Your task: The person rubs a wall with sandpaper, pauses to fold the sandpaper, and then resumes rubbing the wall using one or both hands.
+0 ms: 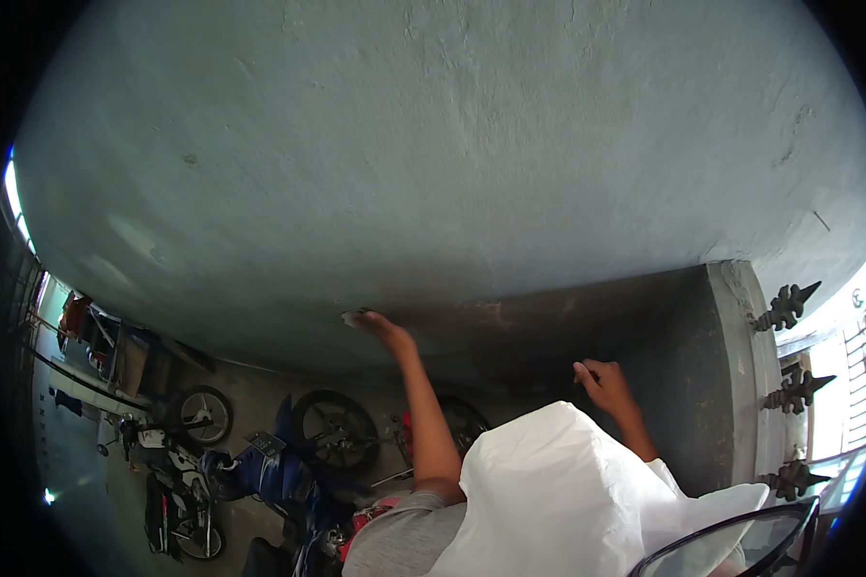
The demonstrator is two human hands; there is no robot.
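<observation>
My left hand reaches out to the grey wall, its fingers closed on a small whitish piece that lies against the wall surface. What the piece is cannot be made out. My right hand is raised in front of the darker lower wall, fingers curled in, and whatever it may hold is hidden. A large white cloth or sheet lies below and between my arms, covering part of my body.
Parked motorcycles, one of them blue, stand at the lower left. A concrete pillar edge and spiked metal ornaments are at the right. A dark-rimmed round object shows at the lower right.
</observation>
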